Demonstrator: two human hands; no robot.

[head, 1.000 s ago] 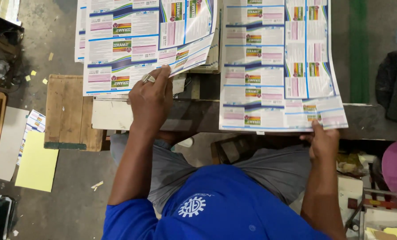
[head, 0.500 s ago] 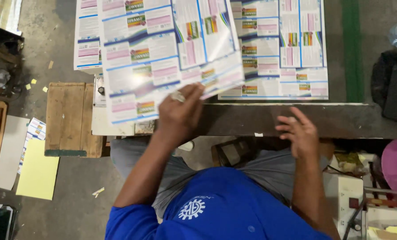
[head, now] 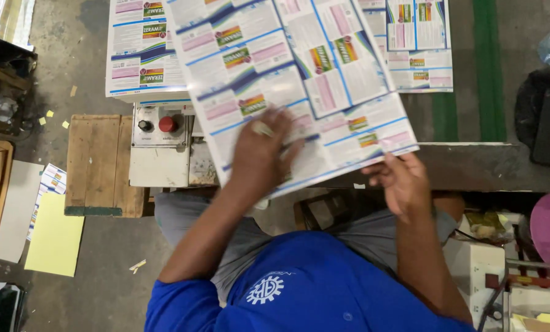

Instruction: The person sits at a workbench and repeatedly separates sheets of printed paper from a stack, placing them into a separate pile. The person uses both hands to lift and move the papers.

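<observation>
Workshop concrete floor, wooden pallet (head: 99, 163) at left. Printed sheet (head: 293, 80) lies tilted over the stacks on the bench, centre-far. L hand (head: 264, 150) pressed flat on sheet's near part, fingers spread, nothing clasped. R hand (head: 401, 181) pinches sheet's near-right edge, fingers loosely curled. Control box w/ red button (head: 167, 124) just left.

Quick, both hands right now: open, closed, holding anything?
Left hand: open, fingers spread flat on the tilted printed sheet.
Right hand: gripping that sheet's lower right edge.
</observation>
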